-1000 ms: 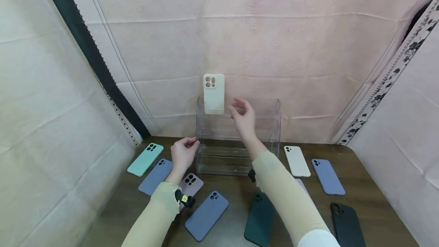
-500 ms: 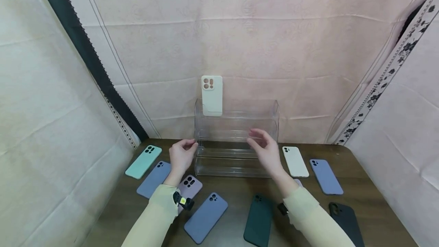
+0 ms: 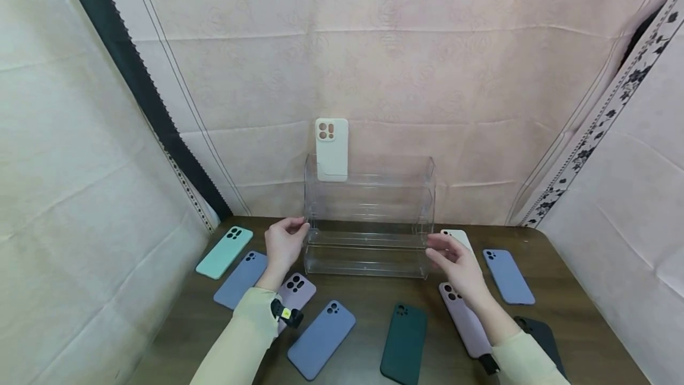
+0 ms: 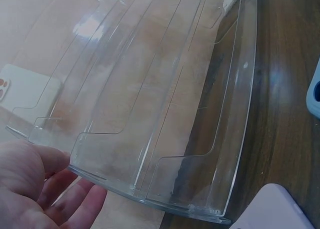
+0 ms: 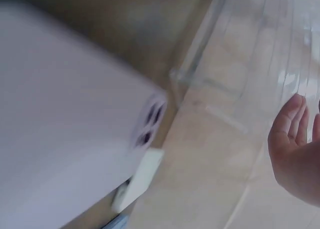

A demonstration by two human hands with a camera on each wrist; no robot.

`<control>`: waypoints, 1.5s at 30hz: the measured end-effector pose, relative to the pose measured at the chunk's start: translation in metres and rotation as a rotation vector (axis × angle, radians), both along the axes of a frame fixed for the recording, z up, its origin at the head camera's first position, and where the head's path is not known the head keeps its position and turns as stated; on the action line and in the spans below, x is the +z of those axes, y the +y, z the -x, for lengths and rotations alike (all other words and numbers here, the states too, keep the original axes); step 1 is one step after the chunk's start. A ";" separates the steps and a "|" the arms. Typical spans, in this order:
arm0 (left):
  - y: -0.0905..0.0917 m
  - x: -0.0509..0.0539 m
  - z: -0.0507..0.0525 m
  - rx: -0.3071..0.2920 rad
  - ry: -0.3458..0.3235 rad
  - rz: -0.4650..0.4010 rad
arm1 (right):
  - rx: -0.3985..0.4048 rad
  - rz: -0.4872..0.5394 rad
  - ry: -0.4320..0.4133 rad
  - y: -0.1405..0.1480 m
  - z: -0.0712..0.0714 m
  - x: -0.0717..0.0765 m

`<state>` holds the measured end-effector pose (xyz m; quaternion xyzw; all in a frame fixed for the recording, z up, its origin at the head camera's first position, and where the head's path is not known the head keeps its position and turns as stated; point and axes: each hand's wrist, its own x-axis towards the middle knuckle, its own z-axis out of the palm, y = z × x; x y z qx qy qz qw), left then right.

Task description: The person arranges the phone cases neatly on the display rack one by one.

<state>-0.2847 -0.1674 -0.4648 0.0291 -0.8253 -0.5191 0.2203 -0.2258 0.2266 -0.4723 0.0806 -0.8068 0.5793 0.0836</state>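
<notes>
A clear plastic tiered rack (image 3: 369, 267) stands at the back of the table, with a pale mint phone case (image 3: 332, 159) upright at the left of its top tier. My left hand (image 3: 284, 243) pinches the rack's left side edge; in the left wrist view the thumb lies at the edge and the other fingers (image 4: 82, 204) hang below it. By the rack's lower right side is my right hand (image 3: 458, 266), fingers loosely bent and nothing held. Whether its fingertips touch the rack I cannot tell. Below that hand lies a lilac phone case (image 3: 466, 322).
Several phone cases lie around the rack: turquoise (image 3: 224, 252) and blue (image 3: 240, 280) at left, lilac (image 3: 295, 293), blue (image 3: 322, 340) and dark green (image 3: 404, 344) in front. At right are white (image 3: 458, 235), blue (image 3: 509, 278) and black (image 3: 542, 337) ones. Cloth walls (image 3: 427, 76) enclose the table.
My right hand has come down from beside the mint phone case to the rack's lower right side, uncovering the lilac phone case. The left hand has stayed at the rack's left edge.
</notes>
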 end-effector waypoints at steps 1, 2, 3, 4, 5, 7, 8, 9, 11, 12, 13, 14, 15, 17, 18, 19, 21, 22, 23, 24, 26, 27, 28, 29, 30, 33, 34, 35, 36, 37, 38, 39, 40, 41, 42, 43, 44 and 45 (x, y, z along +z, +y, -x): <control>0.000 0.000 0.000 0.001 0.000 0.001 | 0.002 -0.013 -0.016 0.006 -0.003 -0.002; 0.000 -0.001 0.000 0.002 0.002 0.000 | 0.001 -0.030 -0.030 0.012 -0.005 -0.003; 0.000 -0.001 0.000 0.003 0.003 -0.002 | 0.001 -0.044 -0.043 0.017 -0.007 -0.005; 0.000 -0.001 0.001 0.003 0.005 -0.004 | -0.003 -0.050 -0.056 0.023 -0.010 -0.006; -0.001 -0.001 0.001 0.002 0.007 -0.007 | -0.007 -0.056 -0.068 0.028 -0.012 -0.007; -0.001 -0.002 0.001 0.000 0.010 -0.013 | -0.010 -0.077 -0.090 0.038 -0.016 -0.009; -0.001 -0.002 0.001 -0.001 0.010 -0.015 | -0.006 -0.078 -0.101 0.043 -0.019 -0.009; -0.001 -0.002 0.001 -0.003 0.009 -0.017 | -0.002 -0.080 -0.109 0.048 -0.021 -0.010; -0.001 -0.002 0.001 -0.005 0.007 -0.017 | 0.014 -0.088 -0.122 0.059 -0.026 -0.011; -0.001 -0.003 0.001 -0.006 0.006 -0.018 | 0.023 -0.091 -0.128 0.064 -0.028 -0.012; -0.001 -0.003 0.001 -0.008 0.007 -0.018 | 0.033 -0.094 -0.134 0.070 -0.030 -0.013; -0.001 -0.003 0.000 -0.009 0.007 -0.018 | 0.040 -0.090 -0.139 0.076 -0.032 -0.014; -0.001 -0.003 0.000 -0.010 0.006 -0.019 | 0.045 -0.097 -0.141 0.082 -0.033 -0.016; 0.000 -0.002 0.000 -0.014 0.005 -0.018 | 0.048 -0.105 -0.146 0.094 -0.037 -0.019; 0.000 -0.002 0.000 -0.015 0.004 -0.019 | 0.044 -0.110 -0.153 0.100 -0.040 -0.020; 0.000 -0.002 0.000 -0.016 0.001 -0.019 | 0.042 -0.119 -0.161 0.106 -0.042 -0.021; 0.001 -0.002 0.000 -0.017 -0.008 -0.018 | 0.036 -0.134 -0.180 0.117 -0.047 -0.023; 0.001 -0.002 0.000 -0.017 -0.011 -0.016 | 0.034 -0.140 -0.192 0.122 -0.050 -0.024; 0.001 -0.002 0.000 -0.018 -0.013 -0.016 | 0.034 -0.153 -0.203 0.128 -0.052 -0.024; 0.001 -0.002 0.001 -0.017 -0.013 -0.016 | 0.030 -0.167 -0.210 0.133 -0.055 -0.025; 0.000 -0.003 0.001 -0.017 -0.011 -0.016 | 0.032 -0.189 -0.209 0.143 -0.059 -0.026; 0.000 -0.003 0.001 -0.014 -0.009 -0.015 | 0.039 -0.199 -0.207 0.149 -0.061 -0.026; 0.000 -0.003 0.002 -0.013 -0.005 -0.012 | 0.043 -0.205 -0.204 0.154 -0.062 -0.026; -0.001 -0.003 0.002 -0.011 0.000 -0.012 | 0.048 -0.213 -0.199 0.159 -0.064 -0.027; -0.001 -0.003 0.002 -0.010 0.003 -0.011 | 0.051 -0.214 -0.194 0.164 -0.066 -0.028; -0.002 -0.003 0.002 -0.009 0.019 -0.009 | 0.051 -0.252 -0.188 0.178 -0.070 -0.032; -0.002 -0.003 0.002 -0.011 0.023 -0.011 | 0.044 -0.267 -0.186 0.182 -0.071 -0.033; -0.002 -0.003 0.002 -0.013 0.024 -0.014 | 0.036 -0.284 -0.184 0.186 -0.072 -0.034; -0.002 -0.003 0.002 -0.014 0.024 -0.017 | 0.031 -0.299 -0.184 0.190 -0.073 -0.036; -0.002 -0.003 0.002 -0.015 0.022 -0.017 | 0.031 -0.313 -0.187 0.194 -0.074 -0.036; -0.002 -0.003 0.002 -0.016 0.019 -0.019 | 0.024 -0.315 -0.202 0.198 -0.075 -0.037; -0.002 -0.004 0.002 -0.014 0.017 -0.017 | 0.021 -0.315 -0.216 0.201 -0.076 -0.038; -0.002 -0.004 0.001 -0.013 0.015 -0.015 | 0.023 -0.314 -0.232 0.205 -0.078 -0.038; -0.002 -0.004 0.002 -0.011 0.015 -0.012 | 0.026 -0.315 -0.246 0.208 -0.078 -0.038; -0.002 -0.004 0.002 -0.009 0.015 -0.009 | 0.031 -0.314 -0.261 0.212 -0.079 -0.037; -0.001 -0.003 0.002 -0.009 0.018 -0.008 | 0.035 -0.314 -0.269 0.215 -0.080 -0.038; -0.001 -0.003 0.001 -0.009 0.019 -0.008 | 0.035 -0.321 -0.281 0.218 -0.081 -0.038; -0.001 -0.003 0.001 -0.007 0.019 -0.007 | 0.048 -0.335 -0.274 0.221 -0.082 -0.038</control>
